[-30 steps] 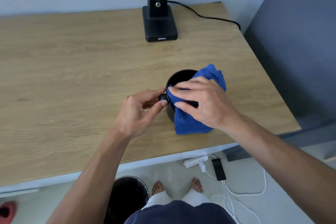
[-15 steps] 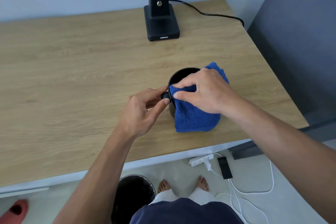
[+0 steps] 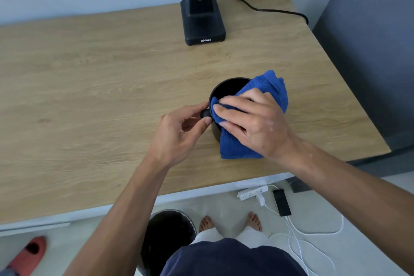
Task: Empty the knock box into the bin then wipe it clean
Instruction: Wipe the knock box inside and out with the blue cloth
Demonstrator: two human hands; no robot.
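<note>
The round black knock box stands upright on the wooden table, near its front right. A blue cloth is draped over the box's near and right rim and hangs down its front side. My right hand presses the cloth flat against the rim, fingers pointing left. My left hand pinches the small black knob on the box's left side. The black bin stands on the floor under the table edge, partly hidden by my left forearm.
A black grinder on a stand sits at the back of the table with its cable running right. On the floor are a power strip, a phone with white cables, and a red slipper.
My right hand has slid the cloth along the rim, its fingers now flatter and stretched further left. My left hand stays on the knob.
</note>
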